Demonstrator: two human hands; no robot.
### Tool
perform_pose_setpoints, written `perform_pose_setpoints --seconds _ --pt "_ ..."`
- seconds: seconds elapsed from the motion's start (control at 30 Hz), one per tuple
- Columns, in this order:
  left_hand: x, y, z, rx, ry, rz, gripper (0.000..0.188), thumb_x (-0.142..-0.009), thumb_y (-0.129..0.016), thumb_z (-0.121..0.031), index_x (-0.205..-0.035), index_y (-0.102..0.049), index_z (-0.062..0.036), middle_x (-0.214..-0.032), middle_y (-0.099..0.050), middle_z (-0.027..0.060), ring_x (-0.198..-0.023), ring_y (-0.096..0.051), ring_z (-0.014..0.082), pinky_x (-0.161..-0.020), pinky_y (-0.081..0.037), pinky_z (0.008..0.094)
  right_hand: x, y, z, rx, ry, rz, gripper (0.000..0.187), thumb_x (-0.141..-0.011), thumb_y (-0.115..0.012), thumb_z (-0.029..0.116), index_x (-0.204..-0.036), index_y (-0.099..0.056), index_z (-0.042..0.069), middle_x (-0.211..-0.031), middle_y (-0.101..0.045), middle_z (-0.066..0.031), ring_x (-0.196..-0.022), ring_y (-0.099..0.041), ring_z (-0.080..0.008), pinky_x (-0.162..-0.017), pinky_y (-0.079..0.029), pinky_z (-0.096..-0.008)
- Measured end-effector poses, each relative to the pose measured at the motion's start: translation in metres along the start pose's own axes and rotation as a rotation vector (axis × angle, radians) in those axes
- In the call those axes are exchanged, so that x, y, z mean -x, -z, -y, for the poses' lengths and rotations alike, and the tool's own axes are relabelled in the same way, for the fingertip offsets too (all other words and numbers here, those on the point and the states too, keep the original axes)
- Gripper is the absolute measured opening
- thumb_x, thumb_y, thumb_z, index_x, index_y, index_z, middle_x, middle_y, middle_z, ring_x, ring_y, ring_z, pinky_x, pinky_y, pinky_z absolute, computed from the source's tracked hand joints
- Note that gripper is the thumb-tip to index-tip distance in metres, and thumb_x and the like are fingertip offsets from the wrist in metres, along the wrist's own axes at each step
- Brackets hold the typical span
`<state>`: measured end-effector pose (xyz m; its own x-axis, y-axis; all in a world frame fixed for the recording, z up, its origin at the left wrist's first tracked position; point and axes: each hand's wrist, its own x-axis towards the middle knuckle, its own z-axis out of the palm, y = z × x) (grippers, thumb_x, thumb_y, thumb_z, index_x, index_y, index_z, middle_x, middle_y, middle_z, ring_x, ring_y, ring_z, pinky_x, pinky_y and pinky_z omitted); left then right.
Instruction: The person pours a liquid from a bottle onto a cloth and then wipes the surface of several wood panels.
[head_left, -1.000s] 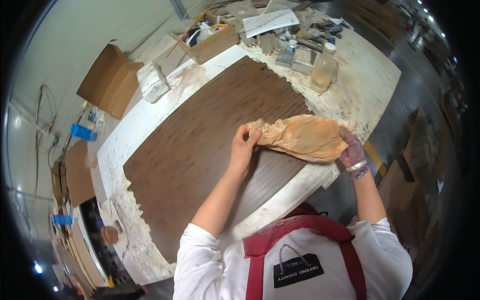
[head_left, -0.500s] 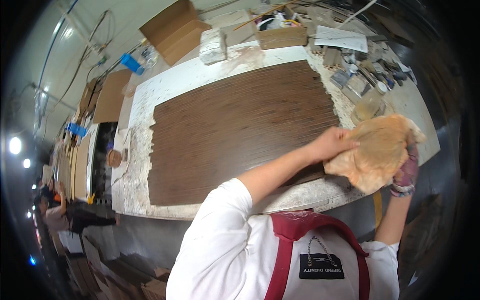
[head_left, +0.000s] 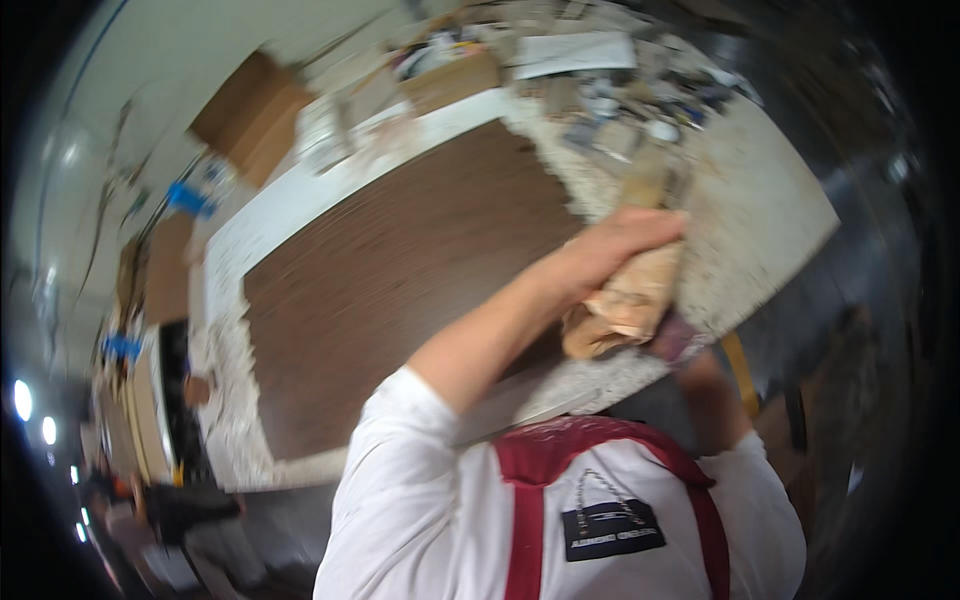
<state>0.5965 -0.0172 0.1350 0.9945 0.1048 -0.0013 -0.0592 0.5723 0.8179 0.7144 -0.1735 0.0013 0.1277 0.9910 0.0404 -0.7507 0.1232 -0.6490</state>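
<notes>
1. Head view, hands. The left hand [head_left: 625, 245] is raised above the near right part of the table, fingers curled over the top of a crumpled tan cloth [head_left: 625, 300] and closed on it. The right hand [head_left: 680, 340] sits just under the cloth and is mostly hidden by it; a patch of patterned glove shows, but whether its fingers close on the cloth cannot be told.

2. Head view, position of the cloth. The bundle hangs between the two hands, in front of the near right edge of the workbench [head_left: 770, 210], bunched rather than spread.

3. Head view, work surface. A dark brown wood-grain panel [head_left: 400, 270] lies flat on the bench, filling its middle and left. The pale, speckled bench top shows around it on the right and near sides.

4. Head view, surroundings. Blurred tools and small containers crowd the far right of the bench. A cardboard box [head_left: 450, 80] stands at the far edge, and a second brown carton [head_left: 250, 115] lies further left.

5. Change over the last second. The cloth was held spread and low at the panel's near right corner; it is now gathered tighter and lifted higher, clear of the panel. The picture is motion-blurred and the view has swung. Judged from this, the cloth is being folded into a pad, not wiping.
</notes>
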Motion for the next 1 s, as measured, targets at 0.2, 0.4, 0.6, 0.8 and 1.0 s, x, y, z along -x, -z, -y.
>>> perform_pose_setpoints --seconds 0.2,0.4,0.6,0.8,1.0 --pt "-0.005 0.057 0.015 -0.222 0.069 -0.059 0.049 -0.091 -0.062 -0.043 -0.108 -0.064 0.0026 -0.095 -0.065 0.0066 -0.092 -0.060 0.0160 -0.087 -0.048 0.0313 0.012 -0.015 -0.009 -0.157 0.066 -0.249 0.059 -0.093 -0.061 0.037 -0.138 -0.041 0.004 -0.134 -0.052 -0.0159 -0.120 -0.056 -0.0272 -0.099 -0.050 -0.0446" --pt "-0.047 0.146 0.029 -0.885 0.052 -0.335 0.050 -0.091 -0.065 -0.026 -0.133 -0.049 -0.0047 -0.128 -0.055 0.0115 -0.114 -0.053 0.0190 -0.097 -0.041 0.0311 0.049 0.072 0.089 1.025 0.529 -0.491 0.044 -0.095 -0.053 0.019 -0.133 -0.048 -0.002 -0.127 -0.057 -0.0162 -0.119 -0.056 -0.0264 -0.100 -0.048 -0.0401" --pt "-0.123 0.166 0.070 -1.069 -0.106 -0.325 0.091 -0.080 -0.076 -0.018 -0.151 -0.020 -0.0020 -0.150 -0.034 0.0210 -0.134 -0.038 0.0340 -0.109 -0.032 0.0414 -0.097 0.033 0.132 2.090 0.680 -0.686 0.038 -0.088 -0.053 0.021 -0.123 -0.054 0.008 -0.107 -0.060 -0.0132 -0.094 -0.057 -0.0244 -0.079 -0.048 -0.0399" --pt "-0.186 0.219 0.127 -1.337 -0.364 -0.123 0.063 -0.085 -0.068 -0.018 -0.141 -0.042 -0.0049 -0.139 -0.047 0.0156 -0.124 -0.047 0.0296 -0.105 -0.037 0.0402 -0.163 0.026 0.087 1.961 0.690 -0.714 0.065 -0.081 -0.064 0.033 -0.137 -0.041 0.008 -0.139 -0.039 -0.0159 -0.110 -0.057 -0.0357 -0.083 -0.051 -0.0450" --pt "-0.166 0.139 0.104 -1.156 -0.558 -0.280 0.078 -0.076 -0.075 -0.014 -0.143 -0.036 -0.0003 -0.139 -0.042 0.0222 -0.125 -0.045 0.0348 -0.106 -0.035 0.0426 -0.134 0.083 0.087 1.831 0.376 -0.827 0.032 -0.086 -0.059 0.028 -0.110 -0.060 0.007 -0.100 -0.062 -0.0136 -0.091 -0.063 -0.0292 -0.076 -0.051 -0.0407"
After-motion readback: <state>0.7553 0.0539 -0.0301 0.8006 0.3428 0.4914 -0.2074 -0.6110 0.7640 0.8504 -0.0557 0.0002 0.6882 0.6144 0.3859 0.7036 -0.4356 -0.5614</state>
